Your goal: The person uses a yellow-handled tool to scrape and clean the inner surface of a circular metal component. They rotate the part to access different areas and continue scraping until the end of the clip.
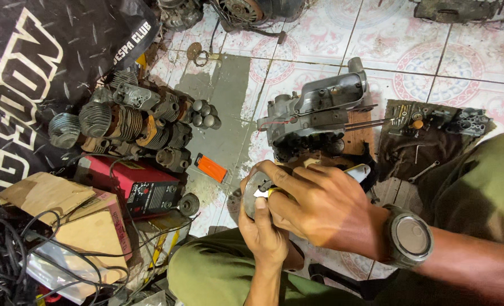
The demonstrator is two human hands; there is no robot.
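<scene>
My left hand point(265, 234) grips a small round grey metal engine part point(252, 190) from below, thumb over its face. My right hand point(314, 203), with a grey round wristwatch point(409, 237) on its wrist, reaches across from the right and pinches a small yellow-handled tool point(273, 193) against that part. Just beyond the hands, a grey metal engine casing point(314, 116) rests on a wooden block point(358, 136) on the tiled floor.
A pile of finned engine cylinders point(133, 127) lies at the left by a black banner point(31, 68). A red welding box point(144, 190), cardboard boxes point(71, 221) and black cables sit at lower left. A dark cloth point(427, 136) with small tools and parts lies at the right.
</scene>
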